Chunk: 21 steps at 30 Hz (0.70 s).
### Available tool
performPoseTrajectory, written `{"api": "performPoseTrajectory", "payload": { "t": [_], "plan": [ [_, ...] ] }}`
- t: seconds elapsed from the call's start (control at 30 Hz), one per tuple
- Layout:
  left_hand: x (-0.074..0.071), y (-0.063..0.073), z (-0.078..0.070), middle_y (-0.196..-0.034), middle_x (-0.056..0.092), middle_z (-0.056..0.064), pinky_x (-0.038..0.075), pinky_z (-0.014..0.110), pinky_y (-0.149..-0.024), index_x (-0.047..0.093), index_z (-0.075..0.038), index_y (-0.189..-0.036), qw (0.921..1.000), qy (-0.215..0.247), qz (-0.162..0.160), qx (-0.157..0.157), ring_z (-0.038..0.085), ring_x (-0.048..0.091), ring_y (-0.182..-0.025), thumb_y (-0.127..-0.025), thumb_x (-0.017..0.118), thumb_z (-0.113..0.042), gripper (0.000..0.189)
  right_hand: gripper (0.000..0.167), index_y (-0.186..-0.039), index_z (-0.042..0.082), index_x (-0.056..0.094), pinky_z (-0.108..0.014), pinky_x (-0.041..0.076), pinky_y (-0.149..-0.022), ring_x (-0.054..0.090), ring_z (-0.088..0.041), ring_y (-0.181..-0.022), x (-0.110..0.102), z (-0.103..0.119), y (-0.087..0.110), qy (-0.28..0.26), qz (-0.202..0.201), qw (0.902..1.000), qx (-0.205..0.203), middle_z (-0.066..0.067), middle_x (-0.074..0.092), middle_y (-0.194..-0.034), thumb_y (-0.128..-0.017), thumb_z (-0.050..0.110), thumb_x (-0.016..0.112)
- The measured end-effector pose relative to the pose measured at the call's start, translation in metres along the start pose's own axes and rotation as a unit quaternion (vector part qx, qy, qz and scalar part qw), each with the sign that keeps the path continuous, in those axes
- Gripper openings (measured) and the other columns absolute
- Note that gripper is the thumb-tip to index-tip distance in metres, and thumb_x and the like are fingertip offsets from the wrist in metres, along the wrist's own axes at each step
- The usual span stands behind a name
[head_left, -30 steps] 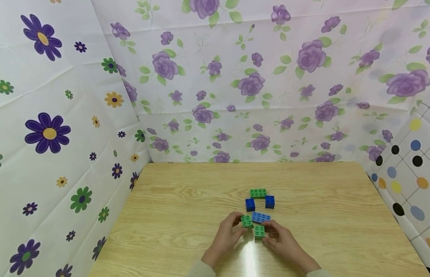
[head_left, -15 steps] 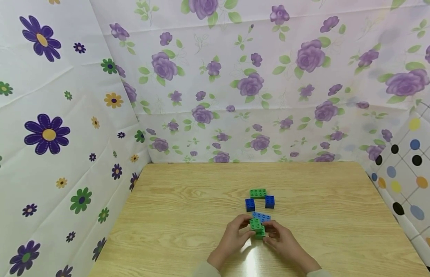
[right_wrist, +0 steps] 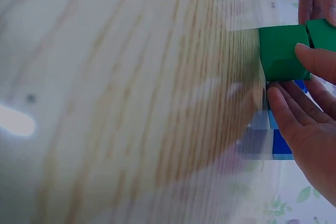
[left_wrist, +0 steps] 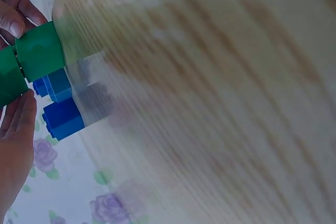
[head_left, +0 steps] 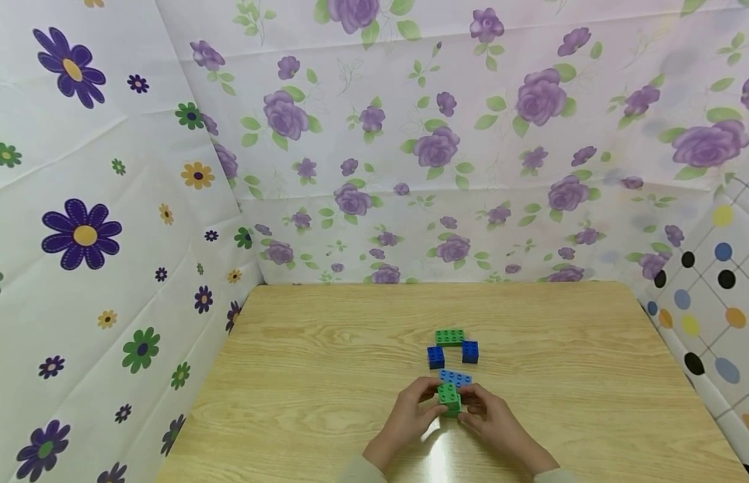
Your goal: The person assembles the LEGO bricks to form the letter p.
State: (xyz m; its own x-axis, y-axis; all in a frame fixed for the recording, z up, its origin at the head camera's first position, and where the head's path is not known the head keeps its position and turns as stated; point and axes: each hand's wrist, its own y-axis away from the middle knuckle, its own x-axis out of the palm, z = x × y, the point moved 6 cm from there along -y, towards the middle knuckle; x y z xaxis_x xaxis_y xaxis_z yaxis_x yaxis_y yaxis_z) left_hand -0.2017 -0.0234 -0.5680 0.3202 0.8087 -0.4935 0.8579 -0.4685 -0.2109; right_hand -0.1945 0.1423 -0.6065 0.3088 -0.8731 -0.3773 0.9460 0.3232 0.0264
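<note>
My left hand (head_left: 413, 411) pinches a small green building brick (head_left: 448, 392) by its sides. Under it stands a second green building brick (right_wrist: 283, 53), upright on the table, which my right hand (head_left: 491, 419) grips between thumb and fingers. Both bricks have four-stud tops, and the upper one sits squarely over the lower; a thin dark line shows between them in the left wrist view. The upper brick (left_wrist: 9, 74) hides the lower one's studs. Just behind lies a long light-blue brick (head_left: 455, 378), partly covered by the green pair.
Farther back on the wooden table (head_left: 326, 376) are two small dark-blue bricks, one at left (head_left: 436, 357) and one at right (head_left: 470, 352). A long green brick (head_left: 449, 337) lies behind them. Flowered cloth (head_left: 362, 235) hangs along the table's back edge.
The left hand has carried its green brick rightward from beside the other green brick to on top of it, then straightened it there. The right hand has kept its place.
</note>
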Motion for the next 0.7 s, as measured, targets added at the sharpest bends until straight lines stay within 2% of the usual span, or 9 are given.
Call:
{"api": "performPoseTrajectory", "payload": {
  "t": [0.47, 0.7],
  "plan": [
    [-0.0005, -0.0009, -0.0033, -0.119, 0.06, 0.006, 0.053, 0.032, -0.094, 0.056, -0.008, -0.124, 0.9997, 0.003, 0.011, 0.023, 0.014, 0.059, -0.11, -0.09, 0.068, -0.01, 0.036, 0.041, -0.125, 0.004, 0.054, -0.034, 0.054, -0.092, 0.058, -0.031, -0.114, 0.0002, 0.0005, -0.0012, -0.002, -0.001, 1.0, 0.008, -0.013, 0.06, -0.123, -0.088, 0.013, 0.07],
    [0.0006, -0.0018, -0.0032, -0.119, 0.06, 0.004, 0.053, 0.033, -0.094, 0.056, -0.009, -0.125, 0.9996, -0.009, 0.017, 0.021, 0.012, 0.058, -0.11, -0.091, 0.067, -0.011, 0.036, 0.041, -0.124, 0.001, 0.054, -0.036, 0.054, -0.09, 0.058, -0.033, -0.112, -0.0003, 0.0036, -0.0016, -0.01, -0.003, 0.9999, -0.002, -0.015, 0.06, -0.121, -0.087, 0.009, 0.071]
  ]
}}
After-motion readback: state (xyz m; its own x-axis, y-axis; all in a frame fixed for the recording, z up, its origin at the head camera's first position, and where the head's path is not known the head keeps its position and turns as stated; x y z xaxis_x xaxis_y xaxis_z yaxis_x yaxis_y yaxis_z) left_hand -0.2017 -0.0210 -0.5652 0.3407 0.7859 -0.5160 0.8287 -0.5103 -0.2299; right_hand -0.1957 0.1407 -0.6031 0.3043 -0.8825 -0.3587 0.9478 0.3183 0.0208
